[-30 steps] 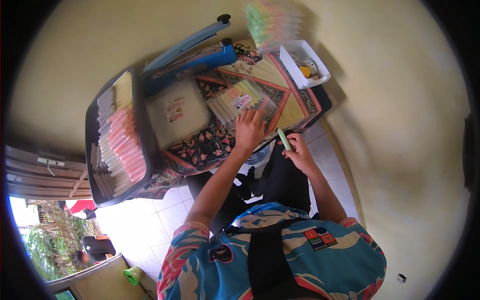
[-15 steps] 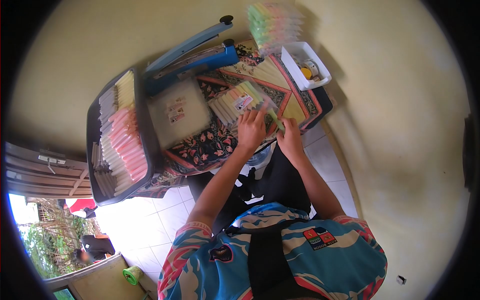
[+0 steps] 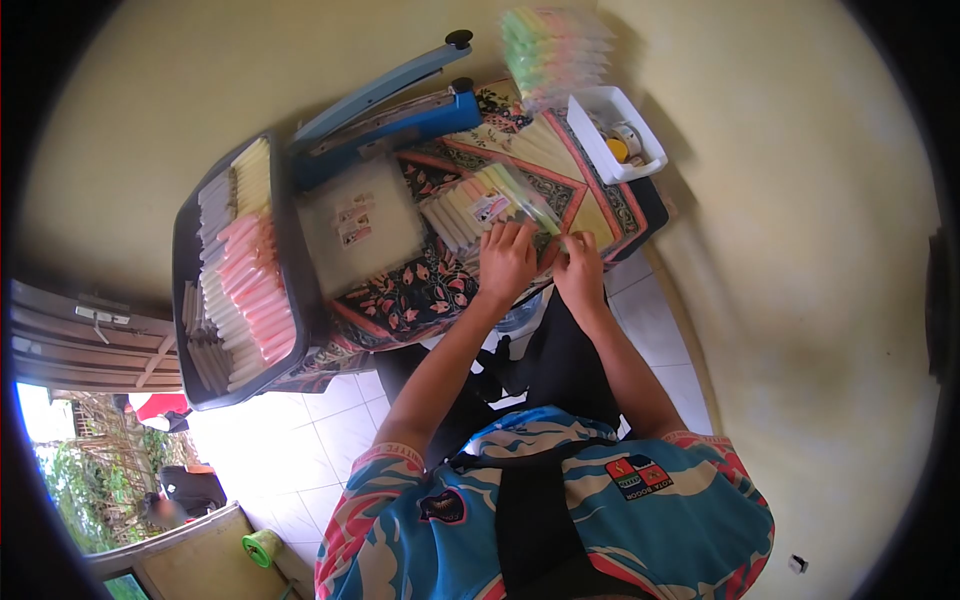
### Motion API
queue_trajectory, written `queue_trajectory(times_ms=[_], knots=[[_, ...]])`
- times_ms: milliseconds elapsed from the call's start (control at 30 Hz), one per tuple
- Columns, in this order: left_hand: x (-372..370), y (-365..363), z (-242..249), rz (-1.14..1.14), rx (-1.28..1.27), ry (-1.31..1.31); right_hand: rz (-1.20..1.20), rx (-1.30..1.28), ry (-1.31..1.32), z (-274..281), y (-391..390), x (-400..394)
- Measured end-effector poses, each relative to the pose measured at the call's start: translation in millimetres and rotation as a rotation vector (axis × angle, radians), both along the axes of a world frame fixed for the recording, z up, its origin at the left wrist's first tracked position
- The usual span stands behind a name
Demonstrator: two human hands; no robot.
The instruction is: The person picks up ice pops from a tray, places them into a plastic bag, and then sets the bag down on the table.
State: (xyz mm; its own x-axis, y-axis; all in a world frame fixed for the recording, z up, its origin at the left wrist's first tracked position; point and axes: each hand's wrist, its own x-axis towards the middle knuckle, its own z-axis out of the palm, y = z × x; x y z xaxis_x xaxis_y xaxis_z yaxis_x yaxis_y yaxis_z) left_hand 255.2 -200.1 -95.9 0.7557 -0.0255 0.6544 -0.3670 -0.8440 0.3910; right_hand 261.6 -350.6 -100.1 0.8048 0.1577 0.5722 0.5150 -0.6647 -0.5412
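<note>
A clear plastic bag [image 3: 462, 215] with a row of pastel sticks and a printed label lies on the patterned cloth in front of me. My left hand [image 3: 508, 265] has its fingers curled over the near edge of this bag, gripping it. Close beside it, my right hand [image 3: 580, 270] is closed in a pinch at the bag's right corner. A light green stick [image 3: 546, 216] lies at that right end, partly hidden by the fingers. To the left is a stack of flat clear bags [image 3: 375, 245] with small labels.
A dark tub [image 3: 312, 300] of grey, yellow, pink and white sticks stands at left. Behind are a blue bag sealer [image 3: 420, 122] with raised arm, a white box [image 3: 648, 168] of small items and stacked filled bags [image 3: 555, 55]. Another person [image 3: 190, 490] is outside, lower left.
My right hand has moved slightly up toward the bag, and the green stick it held sits farther in at the bag's right end. My left hand stays on the bag, slightly lower.
</note>
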Motion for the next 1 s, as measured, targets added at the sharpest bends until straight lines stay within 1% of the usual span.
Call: queue_trajectory(times_ms=[100,200,300,400,500,700,800,900,1000], knots=[[0.3,0.0,-2.2,-0.004,0.004,0.003,-0.015,0.072,0.072,-1.8,-2.6,-1.8],[0.4,0.5,-4.3,-0.007,0.004,-0.003,-0.063,0.078,0.092,-4.0,-2.1,0.9],[-0.1,0.4,-4.1,-0.011,0.001,-0.017,-0.046,0.063,-0.001,-3.1,0.0,6.0],[-0.8,0.6,-3.4,-0.010,0.000,-0.022,-0.030,0.078,-0.001,-7.8,0.7,12.5],[-1.8,0.4,-5.2,-0.014,-0.001,-0.014,-0.026,0.058,0.093,-8.9,-1.1,14.5],[-4.6,-0.2,-4.5,-0.030,-0.004,0.015,-0.014,0.072,0.064,-8.4,-0.2,22.2],[-4.3,1.1,-6.5,-0.026,0.018,0.023,0.002,0.130,0.127,-4.6,0.1,19.3],[-3.8,1.5,-9.6,-0.025,0.028,0.015,-0.031,0.090,0.079,-4.6,-3.3,17.2],[-4.3,0.0,-9.2,-0.033,0.006,0.007,-0.043,0.067,0.170,-2.9,-5.3,17.7]])
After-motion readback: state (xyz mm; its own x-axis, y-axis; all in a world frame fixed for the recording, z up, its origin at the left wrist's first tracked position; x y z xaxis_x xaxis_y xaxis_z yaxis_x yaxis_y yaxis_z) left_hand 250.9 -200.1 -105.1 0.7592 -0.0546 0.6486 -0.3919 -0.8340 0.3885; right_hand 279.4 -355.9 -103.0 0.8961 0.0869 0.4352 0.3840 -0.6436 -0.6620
